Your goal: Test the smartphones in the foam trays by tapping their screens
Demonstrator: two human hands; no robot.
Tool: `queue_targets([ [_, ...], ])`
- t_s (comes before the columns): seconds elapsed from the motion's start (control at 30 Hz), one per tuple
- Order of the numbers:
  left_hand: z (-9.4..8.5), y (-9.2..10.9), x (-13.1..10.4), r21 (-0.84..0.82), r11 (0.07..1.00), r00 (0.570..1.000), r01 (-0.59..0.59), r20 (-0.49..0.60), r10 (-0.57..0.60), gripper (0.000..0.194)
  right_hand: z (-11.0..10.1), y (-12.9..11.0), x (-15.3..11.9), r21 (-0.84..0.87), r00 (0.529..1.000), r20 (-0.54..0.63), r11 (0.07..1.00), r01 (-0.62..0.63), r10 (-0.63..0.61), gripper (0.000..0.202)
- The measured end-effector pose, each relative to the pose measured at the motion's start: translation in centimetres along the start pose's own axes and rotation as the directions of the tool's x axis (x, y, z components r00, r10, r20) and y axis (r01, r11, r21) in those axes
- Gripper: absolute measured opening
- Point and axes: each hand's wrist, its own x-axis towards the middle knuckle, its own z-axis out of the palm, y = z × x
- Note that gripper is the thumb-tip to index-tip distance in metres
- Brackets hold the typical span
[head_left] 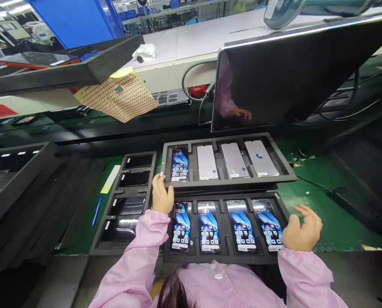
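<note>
My left hand (162, 196) is at the front left corner of the upper black foam tray (229, 185), thumb and fingers apart; its fingertips appear to touch the rim. Several phones lie in that tray: one with a home screen (180, 164), others with pale screens, including a phone with a blue handset icon (259, 156). Closer to me is a lower foam tray (221, 258) holding several lit phones, such as a phone (209, 226) with app icons. My right hand (303, 229) hovers by this tray's right end, fingers loosely bent and apart, holding nothing.
A left-hand foam tray (96, 248) carries dark-screened phones. Beside it lie a blue pen (96, 210) and a paper strip (110, 179). Stacked foam trays (27, 205) stand far left. A black monitor (290, 81) overhangs the back, with cables. A dotted sticker sheet (120, 94) hangs from the shelf.
</note>
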Motion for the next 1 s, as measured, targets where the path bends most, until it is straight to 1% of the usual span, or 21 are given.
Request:
queue_targets([
  [0.1,-0.1,0.3,-0.2,0.023,1.000,0.999,-0.012,0.031,0.011,0.037,0.5,-0.6,-0.5,0.034,0.999,0.039,0.999,0.015,-0.016,0.023],
  [0.2,-0.2,0.9,-0.5,0.113,0.994,0.999,-0.008,0.032,0.005,0.036,0.9,-1.4,-0.4,0.084,0.998,0.040,0.995,0.054,-0.058,0.022],
  [0.27,-0.1,1.6,-0.5,0.196,0.981,1.000,-0.010,0.023,0.006,0.036,1.2,-2.3,0.0,0.125,0.990,0.059,0.985,0.119,-0.127,0.022],
  [0.3,-0.1,2.0,-0.4,0.233,0.972,0.999,-0.021,0.034,0.013,0.035,1.5,-2.8,0.3,0.145,0.980,0.089,0.975,0.167,-0.181,0.022],
  [0.4,0.2,3.4,0.2,0.298,0.952,0.992,-0.075,0.120,0.040,0.035,2.6,-4.9,1.7,0.213,0.914,0.217,0.930,0.300,-0.344,0.025],
  [0.47,0.5,4.3,0.7,0.313,0.945,0.986,-0.094,0.160,0.045,0.034,3.5,-6.7,2.6,0.234,0.874,0.274,0.909,0.344,-0.402,0.026],
  [0.53,0.7,5.0,1.2,0.315,0.943,0.984,-0.102,0.169,0.050,0.035,4.5,-8.5,3.3,0.239,0.833,0.326,0.892,0.384,-0.446,0.027],
  [0.63,0.9,5.1,1.5,0.313,0.943,0.983,-0.113,0.171,0.062,0.036,6.3,-10.8,3.7,0.243,0.751,0.415,0.858,0.453,-0.514,0.027],
  [0.7,0.7,4.7,1.6,0.314,0.943,0.985,-0.106,0.166,0.056,0.037,7.5,-11.9,3.6,0.234,0.717,0.453,0.846,0.478,-0.530,0.027],
  [0.77,0.4,4.2,1.6,0.318,0.944,0.988,-0.083,0.152,0.036,0.038,8.6,-12.6,3.6,0.202,0.721,0.469,0.856,0.475,-0.510,0.028],
  [0.83,0.1,3.8,1.6,0.314,0.945,0.986,-0.090,0.160,0.041,0.038,9.3,-13.0,3.6,0.158,0.742,0.471,0.874,0.460,-0.477,0.029],
  [0.93,0.2,3.6,1.7,0.291,0.941,0.969,-0.173,0.220,0.109,0.038,9.7,-13.5,3.7,0.109,0.759,0.475,0.886,0.451,-0.445,0.029],
  [1.0,0.6,3.8,1.8,0.285,0.935,0.960,-0.209,0.243,0.140,0.037,9.8,-13.8,3.8,0.089,0.749,0.499,0.886,0.456,-0.436,0.030],
])
